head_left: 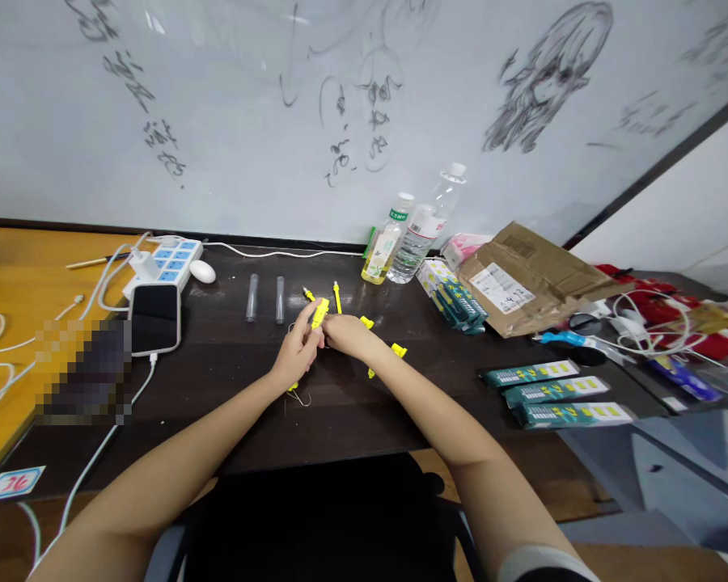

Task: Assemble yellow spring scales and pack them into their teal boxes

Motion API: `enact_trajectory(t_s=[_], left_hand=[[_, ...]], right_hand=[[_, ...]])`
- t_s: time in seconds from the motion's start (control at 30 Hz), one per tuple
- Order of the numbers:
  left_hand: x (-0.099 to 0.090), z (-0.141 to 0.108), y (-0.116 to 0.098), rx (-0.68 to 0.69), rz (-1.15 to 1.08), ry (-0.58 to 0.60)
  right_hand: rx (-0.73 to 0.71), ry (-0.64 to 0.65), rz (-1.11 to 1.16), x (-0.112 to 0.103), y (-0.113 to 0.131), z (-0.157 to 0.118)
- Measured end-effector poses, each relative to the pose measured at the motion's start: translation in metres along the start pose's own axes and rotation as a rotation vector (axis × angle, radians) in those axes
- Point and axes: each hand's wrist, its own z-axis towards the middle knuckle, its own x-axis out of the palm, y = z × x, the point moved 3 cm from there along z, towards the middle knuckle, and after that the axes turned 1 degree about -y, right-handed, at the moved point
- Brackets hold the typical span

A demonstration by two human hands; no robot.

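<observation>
My left hand (295, 352) is closed on a small yellow plastic piece (320, 314), gripped upright between thumb and fingers. Beside it, my right hand (350, 335) is curled close to the left fingertips; its own fingertips are mostly hidden, and I cannot make out what they hold. Around the hands lie more yellow parts: a slim stick-like one (337, 297), a dark-tipped one (308, 295) and small pieces such as this yellow clip-like part (399, 350). A thin thread or wire (303, 400) loops below my left hand. Two clear tubes (280, 301) lie further left.
Two bottles, one with yellow liquid (383, 246) and a water bottle (421, 234), stand at the back. Green-white boxes (573, 415) and a brown cardboard package (522, 279) are on the right. Left are a charging phone (156, 318), power strip (175, 260) and cables.
</observation>
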Motion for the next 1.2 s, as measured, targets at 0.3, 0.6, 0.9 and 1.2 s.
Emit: enact_trajectory(t_s=[0.3,0.6,0.9,1.2], left_hand=[[-0.001,0.003,0.004,-0.052,-0.052,-0.01],[0.001,0.0,0.002,-0.06,0.06,-0.018],[-0.005,0.003,-0.003,0.024,0.353,-0.001],[-0.004,0.003,-0.007,0.04,0.425,0.026]], right_hand=[[0.098,-0.18,0.312,-0.006,-0.017,-0.008],[0.137,-0.493,1.104,0.008,-0.008,-0.033],[0.11,-0.663,0.647,-0.001,-0.003,-0.04],[0.139,-0.694,0.351,0.005,-0.003,-0.041]])
